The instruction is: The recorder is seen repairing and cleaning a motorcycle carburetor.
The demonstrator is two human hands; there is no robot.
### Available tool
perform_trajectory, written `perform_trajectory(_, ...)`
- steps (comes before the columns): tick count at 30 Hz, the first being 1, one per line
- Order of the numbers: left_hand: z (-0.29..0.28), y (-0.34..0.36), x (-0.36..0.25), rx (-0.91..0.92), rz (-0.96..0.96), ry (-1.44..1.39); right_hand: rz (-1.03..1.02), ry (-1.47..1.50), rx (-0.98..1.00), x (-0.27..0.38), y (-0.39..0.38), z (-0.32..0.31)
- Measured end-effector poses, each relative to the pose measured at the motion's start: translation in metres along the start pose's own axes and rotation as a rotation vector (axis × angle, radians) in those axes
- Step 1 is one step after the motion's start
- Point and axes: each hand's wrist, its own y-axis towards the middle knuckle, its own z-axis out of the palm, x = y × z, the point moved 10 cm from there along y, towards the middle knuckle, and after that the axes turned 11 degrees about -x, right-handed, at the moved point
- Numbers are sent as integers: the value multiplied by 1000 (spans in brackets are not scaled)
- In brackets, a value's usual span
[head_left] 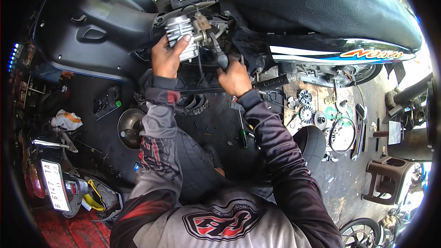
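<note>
My left hand is wrapped round a finned metal engine cylinder, thumb across its fins, at the open middle of a scooter. Just to the right, the fingers of my right hand are closed round a dark, rounded part with a metal piece running up from it. Its exact kind I cannot make out. A brownish metal bracket sits behind the cylinder, among hoses and engine parts. My palms and the undersides of both held parts are hidden.
Loose gears, discs and a drive belt lie on a board at right. A green-handled screwdriver is on the dark floor before me. At left stands a round metal bowl. A brown plastic stool is at lower right.
</note>
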Motion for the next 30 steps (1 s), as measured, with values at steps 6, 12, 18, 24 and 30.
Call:
perform_trajectory(6, -14, 3, -3, 45, 18, -208, 639, 1130, 536, 11, -14, 44)
perform_trajectory(12, -6, -9, 35, 147, -105, -219, 748, 1271, 711, 30, -21, 28)
perform_trajectory(18, 5, -31, 65, 200, -33, -228, 795, 1240, 777, 38, -22, 5)
perform_trajectory(24, -2, -44, 87, 135, 21, -69, 830, 1174, 812, 45, -22, -13)
perform_trajectory(30, 7, -60, 111, 186, 33, 243, 826, 1169, 836, 48, -22, -24)
